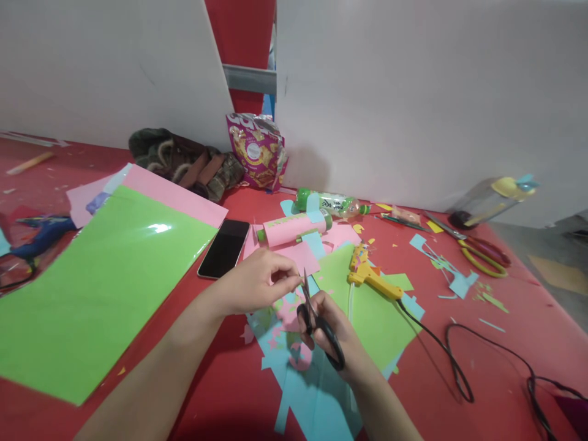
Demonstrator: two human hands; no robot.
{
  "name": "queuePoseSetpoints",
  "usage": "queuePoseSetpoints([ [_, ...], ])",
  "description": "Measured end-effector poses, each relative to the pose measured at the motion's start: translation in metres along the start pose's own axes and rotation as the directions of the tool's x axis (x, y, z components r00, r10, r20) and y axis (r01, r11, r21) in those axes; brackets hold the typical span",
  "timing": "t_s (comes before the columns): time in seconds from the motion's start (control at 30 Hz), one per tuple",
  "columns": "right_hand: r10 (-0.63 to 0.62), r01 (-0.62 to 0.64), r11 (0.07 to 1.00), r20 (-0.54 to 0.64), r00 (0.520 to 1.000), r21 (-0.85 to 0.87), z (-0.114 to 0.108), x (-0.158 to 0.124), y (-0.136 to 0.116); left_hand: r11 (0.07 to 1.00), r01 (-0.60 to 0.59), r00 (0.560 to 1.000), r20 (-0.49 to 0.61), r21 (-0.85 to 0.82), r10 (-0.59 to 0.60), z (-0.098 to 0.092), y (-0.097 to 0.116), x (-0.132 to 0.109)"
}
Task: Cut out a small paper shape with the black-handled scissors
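Note:
My right hand (331, 327) is closed around the handles of a small pair of black-handled scissors (329, 337), whose blades point up and away from me. At the blade tips is my left hand (261, 280), its thumb and fingers pinched together. What the pinch holds, if anything, is too small to make out. Below both hands lie pink paper scraps (301, 355) and cut blue paper (312, 398). Just beyond my left hand is a pink paper-wrapped tube (294, 229) with green ends and blue pieces on it.
A yellow glue gun (372, 275) rests on green paper (376, 331), its black cord trailing right. Left are a phone (224, 248), a large green sheet (105, 288) and a blue glue gun (43, 237). Larger scissors (473, 245), a bottle (333, 203) and a snack bag (256, 152) lie farther back.

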State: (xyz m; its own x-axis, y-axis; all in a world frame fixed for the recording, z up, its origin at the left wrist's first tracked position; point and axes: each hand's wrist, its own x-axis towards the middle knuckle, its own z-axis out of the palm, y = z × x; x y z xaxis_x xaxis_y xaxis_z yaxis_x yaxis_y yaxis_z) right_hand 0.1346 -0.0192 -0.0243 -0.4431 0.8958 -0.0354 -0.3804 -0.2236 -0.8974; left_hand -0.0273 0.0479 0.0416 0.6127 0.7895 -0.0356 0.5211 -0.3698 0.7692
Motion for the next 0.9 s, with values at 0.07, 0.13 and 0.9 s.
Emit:
queuePoseSetpoints([
  [0.07, 0.010, -0.010, 1.000, -0.004, 1.000, 0.009, -0.0007, -0.0001, 0.0007, 1.000, 0.001, 1.000, -0.003, 0.010, -0.001, -0.0006, -0.0004, 0.0001],
  [0.13, 0.020, -0.020, 1.000, -0.008, 1.000, 0.015, -0.0010, -0.0001, 0.0010, 1.000, -0.001, 1.000, -0.001, 0.016, 0.001, -0.0011, -0.0012, 0.0002],
  [0.9, 0.090, -0.091, 0.995, -0.048, 0.995, -0.032, -0.0013, 0.0002, -0.0051, 0.998, 0.054, 0.998, 0.027, 0.035, -0.055, -0.0062, -0.0026, -0.0017],
])
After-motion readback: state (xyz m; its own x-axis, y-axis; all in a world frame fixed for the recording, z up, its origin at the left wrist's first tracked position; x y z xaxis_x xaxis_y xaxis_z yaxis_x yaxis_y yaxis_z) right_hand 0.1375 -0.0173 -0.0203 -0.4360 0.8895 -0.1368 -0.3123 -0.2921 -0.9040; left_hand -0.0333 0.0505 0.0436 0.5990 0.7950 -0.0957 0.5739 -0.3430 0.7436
